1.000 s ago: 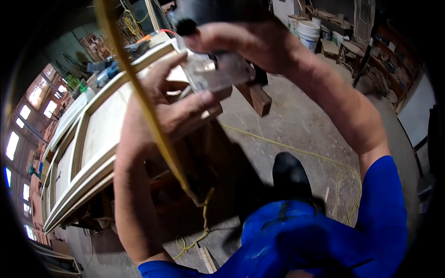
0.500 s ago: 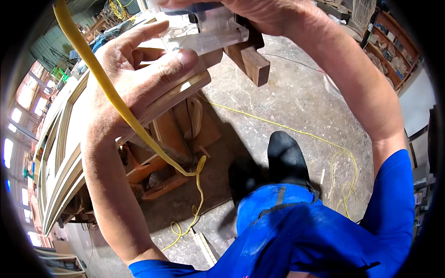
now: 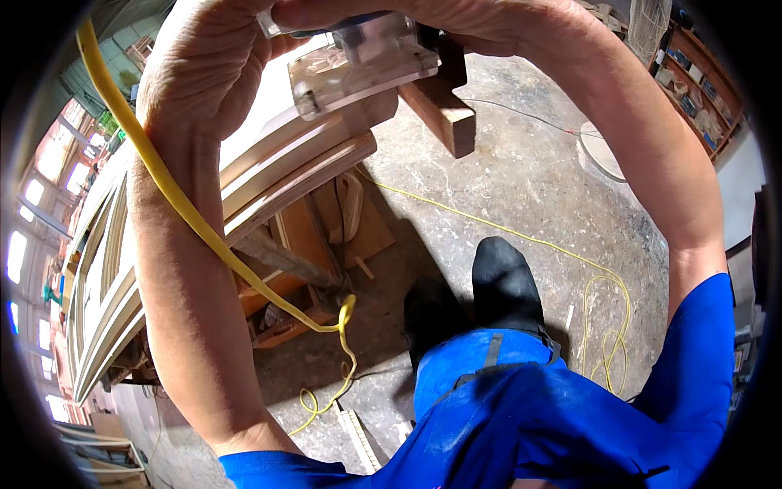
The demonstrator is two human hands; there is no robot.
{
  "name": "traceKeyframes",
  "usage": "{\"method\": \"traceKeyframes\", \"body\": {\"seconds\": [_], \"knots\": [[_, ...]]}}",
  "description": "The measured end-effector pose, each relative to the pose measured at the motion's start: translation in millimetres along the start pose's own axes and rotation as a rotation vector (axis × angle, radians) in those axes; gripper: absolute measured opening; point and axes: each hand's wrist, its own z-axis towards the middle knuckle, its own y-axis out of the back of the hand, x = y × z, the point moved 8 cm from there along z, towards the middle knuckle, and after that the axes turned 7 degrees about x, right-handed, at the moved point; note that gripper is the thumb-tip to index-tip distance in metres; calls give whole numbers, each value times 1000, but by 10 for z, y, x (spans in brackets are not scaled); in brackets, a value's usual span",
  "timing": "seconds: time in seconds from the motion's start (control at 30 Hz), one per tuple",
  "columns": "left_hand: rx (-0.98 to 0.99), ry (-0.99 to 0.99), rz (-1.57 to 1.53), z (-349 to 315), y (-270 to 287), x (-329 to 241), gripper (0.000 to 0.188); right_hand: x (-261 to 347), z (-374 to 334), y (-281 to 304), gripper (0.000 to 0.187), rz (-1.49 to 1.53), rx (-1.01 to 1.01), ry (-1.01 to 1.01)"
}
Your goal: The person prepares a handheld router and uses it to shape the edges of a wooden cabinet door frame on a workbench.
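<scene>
At the top edge is a router [image 3: 358, 65] with a clear plastic base, its upper part cut off by the frame. The base rests on the edge of a pale, curved wooden workpiece [image 3: 297, 155] made of stacked strips. My left hand [image 3: 208, 61] is curled at the router's left side, most of its fingers out of sight. My right hand [image 3: 481, 24] is closed about the router from the right, its fingers partly cut off. Under the right hand, a dark wooden block [image 3: 440, 118] juts toward me beside the workpiece.
A thick yellow hose [image 3: 175, 191] crosses my left forearm and drops to the floor. Thin yellow cord [image 3: 505, 224] trails across the concrete floor [image 3: 562, 196]. Wooden parts [image 3: 301, 244] sit beneath the workpiece. Shelves [image 3: 696, 81] stand at far right.
My left hand has moved up from the front edge of the workpiece to the router's left side, uncovering the layered wood. The right hand stays at the router.
</scene>
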Motion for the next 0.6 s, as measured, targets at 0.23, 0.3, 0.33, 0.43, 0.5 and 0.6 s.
{"method": "traceKeyframes", "body": {"seconds": [0.23,0.3,0.33,0.43,0.5,0.6], "knots": [[-138,1,-167,113,80,72,38,-102,-102,406,62,-213,384,-245],[-180,9,-229,95,116,136,37,-332,-119,424,76,-89,351,-249],[-204,7,-195,82,175,175,39,-357,-131,454,78,-69,362,-243],[-305,26,-48,32,437,391,53,-193,-129,365,82,6,414,-221],[-360,54,28,22,517,470,66,-118,-212,261,88,-204,387,-144],[-262,-12,-186,27,192,255,39,-1,-216,192,91,-423,339,-201]]}}
